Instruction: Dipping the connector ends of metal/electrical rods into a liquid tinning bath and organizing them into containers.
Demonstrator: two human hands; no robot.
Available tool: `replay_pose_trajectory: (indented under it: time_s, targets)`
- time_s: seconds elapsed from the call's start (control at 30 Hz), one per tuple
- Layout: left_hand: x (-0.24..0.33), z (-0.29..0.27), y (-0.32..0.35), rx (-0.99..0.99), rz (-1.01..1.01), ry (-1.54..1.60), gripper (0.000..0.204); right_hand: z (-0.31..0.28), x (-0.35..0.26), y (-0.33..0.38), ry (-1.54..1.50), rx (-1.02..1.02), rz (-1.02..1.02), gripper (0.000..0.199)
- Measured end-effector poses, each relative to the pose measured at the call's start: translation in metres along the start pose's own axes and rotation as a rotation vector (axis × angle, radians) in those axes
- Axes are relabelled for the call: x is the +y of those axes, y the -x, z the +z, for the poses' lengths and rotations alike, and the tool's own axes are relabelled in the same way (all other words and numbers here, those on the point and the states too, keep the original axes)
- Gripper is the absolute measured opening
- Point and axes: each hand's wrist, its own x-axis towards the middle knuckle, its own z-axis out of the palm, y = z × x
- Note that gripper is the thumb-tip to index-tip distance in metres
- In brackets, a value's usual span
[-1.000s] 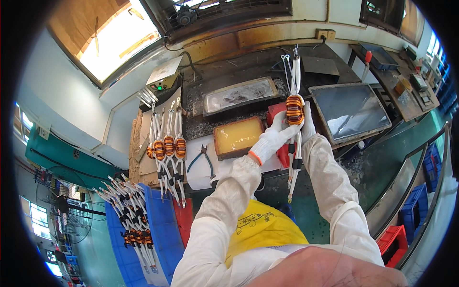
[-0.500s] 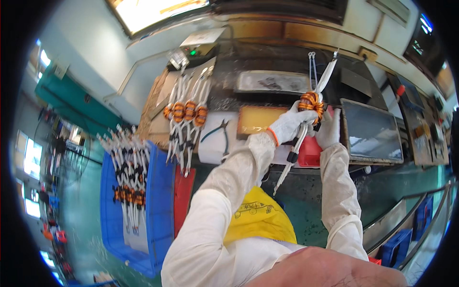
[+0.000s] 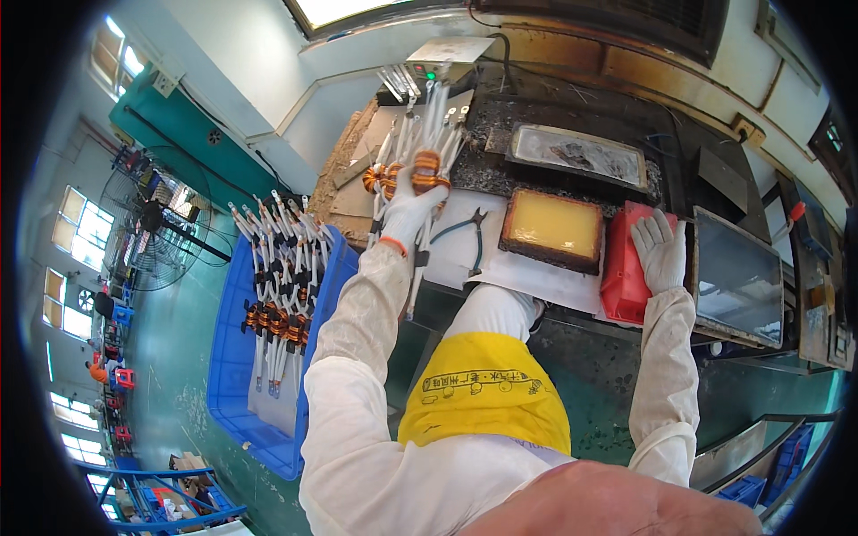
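My gloved left hand point(image 3: 411, 210) is closed round a copper-wound toroidal coil point(image 3: 427, 166) with white sleeved leads, over the left end of the bench. Beside it and partly behind my fingers lie more coils of the same kind point(image 3: 374, 179). My right hand point(image 3: 660, 255), also gloved, holds nothing; its fingers stretch out above the edge of a red plastic box point(image 3: 628, 268). Between the two hands sit a pan of yellowish liquid point(image 3: 554, 228) and a pair of blue-handled cutters point(image 3: 476, 239) on white paper.
A blue crate point(image 3: 304, 402) full of similar coils stands at left. Behind the pan lies a rectangular tray with a grey, smeared surface point(image 3: 581, 154). A dark glassy panel point(image 3: 737, 277) is at right, and a small box with a green light point(image 3: 438, 67) at the back.
My left hand has carried the coil leftward from the right side of the bench to the other coils. My right hand has come away from the coil and spread open. The view has shifted.
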Motion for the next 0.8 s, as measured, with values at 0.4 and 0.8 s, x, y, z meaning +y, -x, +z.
replay_pose_trajectory:
  time_s: [0.4, 0.8]
  targets:
    - [-0.073, -0.043, -0.02, 0.494, -0.073, -0.462, 0.076, -0.02, 0.001, -0.011, 0.031, -0.027, 0.009, 0.059]
    - [-0.124, -0.067, -0.054, 0.423, -0.348, -0.343, 0.074, -0.018, 0.0, -0.009, 0.064, -0.009, -0.001, 0.055]
